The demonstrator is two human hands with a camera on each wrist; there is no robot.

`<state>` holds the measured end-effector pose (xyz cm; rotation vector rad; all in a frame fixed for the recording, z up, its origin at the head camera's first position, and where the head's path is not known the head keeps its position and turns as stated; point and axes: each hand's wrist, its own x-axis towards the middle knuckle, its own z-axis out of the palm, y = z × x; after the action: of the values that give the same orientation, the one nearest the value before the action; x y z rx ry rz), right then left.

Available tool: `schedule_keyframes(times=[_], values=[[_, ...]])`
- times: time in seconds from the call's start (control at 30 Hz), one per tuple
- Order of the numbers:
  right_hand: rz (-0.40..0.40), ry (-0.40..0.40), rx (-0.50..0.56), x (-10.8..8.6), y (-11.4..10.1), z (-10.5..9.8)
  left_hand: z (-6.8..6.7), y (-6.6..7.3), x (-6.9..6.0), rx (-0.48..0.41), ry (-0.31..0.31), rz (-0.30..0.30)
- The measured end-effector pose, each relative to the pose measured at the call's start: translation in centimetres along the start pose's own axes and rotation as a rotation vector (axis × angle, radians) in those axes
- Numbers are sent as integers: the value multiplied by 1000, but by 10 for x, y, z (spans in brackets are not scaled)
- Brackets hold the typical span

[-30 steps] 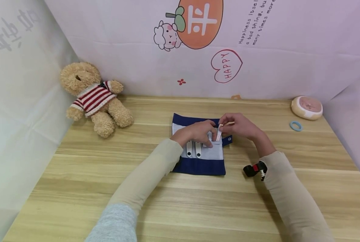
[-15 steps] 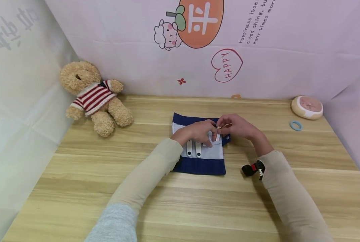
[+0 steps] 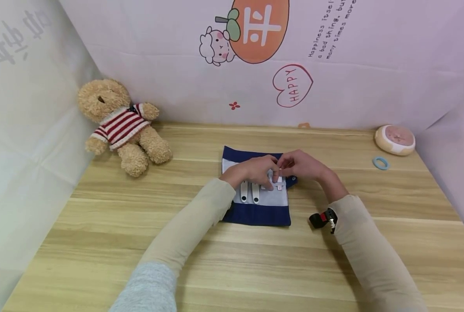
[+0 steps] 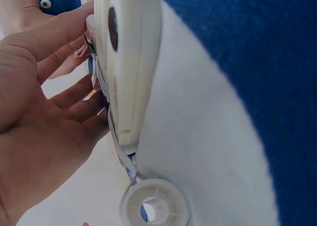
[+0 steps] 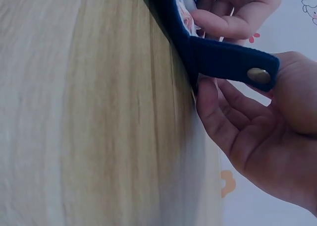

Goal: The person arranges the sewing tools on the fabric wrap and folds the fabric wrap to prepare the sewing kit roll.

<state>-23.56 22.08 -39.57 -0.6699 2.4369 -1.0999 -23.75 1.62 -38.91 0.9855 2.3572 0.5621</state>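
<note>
An unrolled navy sewing pouch [image 3: 261, 215] with a pale lining lies under both hands. Two white tools with black dots, one of them this white tool [image 3: 244, 193], sit side by side in it. My right hand [image 3: 300, 164] pinches the upper end of a folded white strip with reddish print [image 3: 280, 187], whose lower end shows below a pale elastic band. My left hand [image 3: 257, 169] reaches over the pouch, its extended fingers touching near the band. A white bobbin [image 4: 155, 206] shows in the left wrist view. The right wrist view has the snap strap [image 5: 233, 62] covering part of the right fingers.
A teddy bear [image 3: 124, 130] in a striped sweater leans at the back left. Toward the back right are a light blue ring [image 3: 380, 163] and a round cream-and-pink object [image 3: 395, 140]. A printed white cloth [image 3: 158, 82] hangs along the back of the wooden table [image 3: 224, 268].
My right hand has moved slightly left and lower with the strip. The strip's lower end now shows below the elastic band. My left hand has stayed in place.
</note>
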Motion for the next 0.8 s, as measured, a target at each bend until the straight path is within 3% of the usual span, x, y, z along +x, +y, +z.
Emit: schedule_keyframes(times=[0.37,0.8], values=[[25,-94,35,0,-1,1,-1,1,-1,13,-7,1],[45,-145,16,-2,0,0,-1,0,-1,37,-7,12]])
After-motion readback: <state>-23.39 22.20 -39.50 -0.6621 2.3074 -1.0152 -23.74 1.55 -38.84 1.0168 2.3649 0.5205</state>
